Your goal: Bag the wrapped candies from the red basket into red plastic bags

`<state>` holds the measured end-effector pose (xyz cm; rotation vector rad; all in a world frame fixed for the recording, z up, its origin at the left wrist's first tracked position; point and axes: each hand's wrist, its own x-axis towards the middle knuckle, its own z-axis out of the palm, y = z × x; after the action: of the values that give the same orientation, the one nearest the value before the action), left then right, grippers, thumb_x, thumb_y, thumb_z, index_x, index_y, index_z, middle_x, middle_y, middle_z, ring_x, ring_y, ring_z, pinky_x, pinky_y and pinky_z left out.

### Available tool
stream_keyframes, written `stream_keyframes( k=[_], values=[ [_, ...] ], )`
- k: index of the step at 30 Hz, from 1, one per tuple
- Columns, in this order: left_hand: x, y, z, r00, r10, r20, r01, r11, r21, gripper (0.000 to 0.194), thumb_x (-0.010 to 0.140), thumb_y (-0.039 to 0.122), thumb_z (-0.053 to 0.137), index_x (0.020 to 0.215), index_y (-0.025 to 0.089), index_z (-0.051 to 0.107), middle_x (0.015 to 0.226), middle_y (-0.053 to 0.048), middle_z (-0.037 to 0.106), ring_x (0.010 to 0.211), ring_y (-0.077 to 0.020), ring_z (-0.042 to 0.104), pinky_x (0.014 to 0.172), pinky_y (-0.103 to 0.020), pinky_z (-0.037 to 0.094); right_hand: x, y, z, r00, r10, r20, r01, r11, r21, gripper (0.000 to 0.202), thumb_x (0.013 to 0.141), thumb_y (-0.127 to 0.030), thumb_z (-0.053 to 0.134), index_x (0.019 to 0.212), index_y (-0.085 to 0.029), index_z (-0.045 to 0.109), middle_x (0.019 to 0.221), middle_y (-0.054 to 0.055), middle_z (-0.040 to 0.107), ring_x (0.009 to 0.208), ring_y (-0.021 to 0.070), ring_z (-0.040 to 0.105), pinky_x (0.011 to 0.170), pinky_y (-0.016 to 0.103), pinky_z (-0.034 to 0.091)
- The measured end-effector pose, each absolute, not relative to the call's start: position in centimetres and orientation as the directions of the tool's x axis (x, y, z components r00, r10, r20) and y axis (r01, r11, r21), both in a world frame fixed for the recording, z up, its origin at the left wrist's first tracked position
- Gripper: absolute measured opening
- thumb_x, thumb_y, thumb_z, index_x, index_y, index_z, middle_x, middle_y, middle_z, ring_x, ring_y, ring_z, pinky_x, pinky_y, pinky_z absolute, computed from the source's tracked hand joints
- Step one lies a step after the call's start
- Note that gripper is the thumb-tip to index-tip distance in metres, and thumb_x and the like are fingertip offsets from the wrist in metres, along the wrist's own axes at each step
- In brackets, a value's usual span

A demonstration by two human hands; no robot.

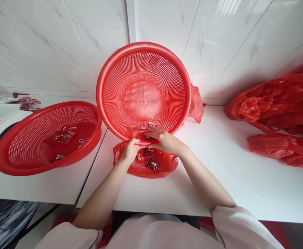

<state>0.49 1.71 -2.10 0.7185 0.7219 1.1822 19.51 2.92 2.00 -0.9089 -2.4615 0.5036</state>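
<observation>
Red basket [142,100] tilted, right hand [165,139] inside (packets [152,125] half-hidden)

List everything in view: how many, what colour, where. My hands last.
Tipped basket: one, red, centre
Second basket: one, red, left
Open bag: one, red, below the tipped basket
Packets: several, mostly red, in open bag, second basket and tipped basket's lower edge
Bunched bags: count unclear, red, right
Small bag: one, red, behind tipped basket
Loose packets: several, red, far left
Tabletops: at least two, white, under the baskets
Tiled wall: one, white, back
Patterned fabric: one, black-and-white, lower left
Sleeves: two, pale, bottom
Left hand: one, bare, gripping tipped basket's rim
Right hand: one, bare, over packets there
</observation>
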Motion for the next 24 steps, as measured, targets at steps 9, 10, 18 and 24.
stream_keyframes(
  k=[9,10,18,24],
  values=[
    [-0.2,2.0,-1.9,0.18,0.974,-0.137,-0.526,0.213,0.824,0.026,0.071,0.024,0.056,0.086,0.009,0.07,0.092,-0.012,0.072,0.101,-0.0301,0.065,0.09,-0.044,0.053,20.6,1.9,4.3,-0.509,0.842,0.179,0.508,0.461,-0.727,0.035,0.09,-0.047,0.054,0.093,-0.018,0.074,0.079,0.003,0.073,0.072,0.0175,0.068,0.067,0.029,0.051],
    [-0.3,2.1,-1.9,0.176,0.975,-0.138,-0.521,0.212,0.827,0.025,0.07,0.024,0.055,0.084,0.009,0.07,0.091,-0.012,0.072,0.101,-0.0305,0.065,0.089,-0.044,0.053,20.7,1.9,4.3,-0.534,0.837,0.119,0.488,0.42,-0.765,0.035,0.088,-0.048,0.057,0.087,-0.017,0.074,0.072,0.003,0.071,0.065,0.0157,0.066,0.061,0.027,0.049],
    [-1.0,2.7,-1.5,0.09,0.991,-0.097,-0.543,0.13,0.83,0.027,0.067,0.022,0.056,0.09,0.012,0.067,0.1,-0.011,0.071,0.107,-0.0308,0.062,0.09,-0.045,0.052,18.1,1.3,2.3,-0.683,0.73,0.029,0.479,0.477,-0.737,0.039,0.083,-0.01,0.054,0.116,-0.026,0.067,0.093,0.002,0.073,0.083,0.0168,0.067,0.079,0.031,0.052],
    [-1.6,2.8,-1.2,0.065,0.995,-0.073,-0.538,0.097,0.837,0.027,0.068,0.021,0.055,0.091,0.012,0.066,0.099,-0.011,0.071,0.105,-0.0303,0.063,0.09,-0.046,0.052,18.1,0.8,3.7,-0.695,0.682,0.228,0.403,0.632,-0.662,0.026,0.092,-0.021,0.05,0.112,-0.023,0.066,0.101,0.003,0.072,0.087,0.0168,0.066,0.08,0.031,0.052]
  ],
)
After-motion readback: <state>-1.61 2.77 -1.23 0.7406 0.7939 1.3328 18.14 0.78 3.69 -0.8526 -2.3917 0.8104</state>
